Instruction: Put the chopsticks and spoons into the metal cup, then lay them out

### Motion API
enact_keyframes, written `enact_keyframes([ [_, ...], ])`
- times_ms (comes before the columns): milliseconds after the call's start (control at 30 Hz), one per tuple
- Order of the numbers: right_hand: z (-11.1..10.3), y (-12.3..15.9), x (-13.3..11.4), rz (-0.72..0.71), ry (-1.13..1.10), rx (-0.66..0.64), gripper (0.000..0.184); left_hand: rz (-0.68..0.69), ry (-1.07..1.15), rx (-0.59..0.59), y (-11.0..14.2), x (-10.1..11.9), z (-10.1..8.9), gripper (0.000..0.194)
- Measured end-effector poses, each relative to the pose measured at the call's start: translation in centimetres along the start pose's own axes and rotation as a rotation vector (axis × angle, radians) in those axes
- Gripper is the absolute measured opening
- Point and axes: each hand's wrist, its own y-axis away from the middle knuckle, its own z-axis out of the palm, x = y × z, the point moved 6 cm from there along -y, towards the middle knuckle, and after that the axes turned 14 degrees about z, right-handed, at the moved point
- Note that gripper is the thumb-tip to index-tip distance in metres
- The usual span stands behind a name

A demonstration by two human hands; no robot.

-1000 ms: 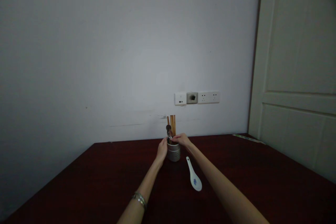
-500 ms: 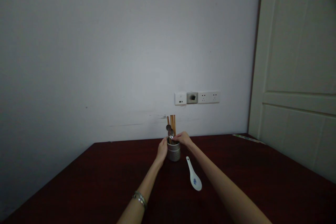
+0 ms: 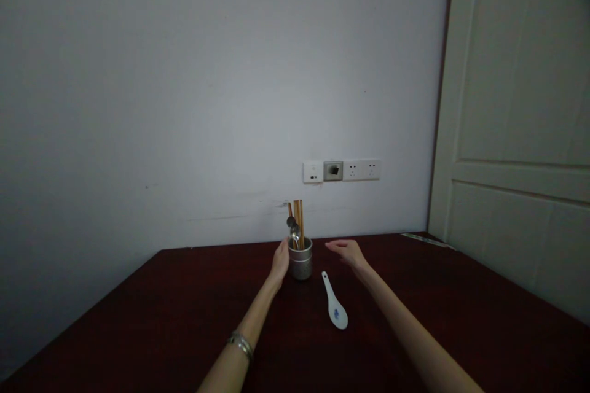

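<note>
A grey cylindrical utensil holder stands upright on the table. Wooden chopsticks and metal spoons rise out of it, the spoon bowls uppermost. My left hand is curved around the holder's left side, steadying it, with part of the fingers hidden behind it. To the right of the holder, apart from it, my right hand hovers with its fingers stretched toward the left and nothing visible in them. In front of that hand lies a white soup spoon with a blue pattern in its bowl, its handle pointing away from me.
The dark red table runs back to a pale wall. Sockets are set in the wall above the holder. A light panelled door borders the right side, and a thin flat strip lies at the far right edge.
My right hand has let go of a metal spoon in the holder and drawn away to the right. My left hand stays at the holder. The view has shifted slightly.
</note>
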Motion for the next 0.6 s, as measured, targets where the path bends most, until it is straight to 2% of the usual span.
enact_keyframes([
  [133, -0.8, -0.3, 3.1, 0.078, -0.001, -0.001, 0.032, 0.006, -0.001, -0.011, 0.0, -0.2, 0.0, 0.037],
  [267, -0.6, -0.5, 5.3, 0.140, 0.008, -0.040, 0.033, 0.001, -0.012, -0.014, 0.1, -0.4, 0.0, 0.037],
  [400, 0.0, -0.3, 5.9, 0.160, 0.040, -0.088, 0.033, 0.016, 0.009, -0.034, 0.3, -0.2, 0.2, 0.038],
  [600, 1.1, 0.3, 5.3, 0.128, 0.109, -0.178, 0.031, 0.009, 0.011, -0.047, 0.5, 0.2, 0.3, 0.040],
])
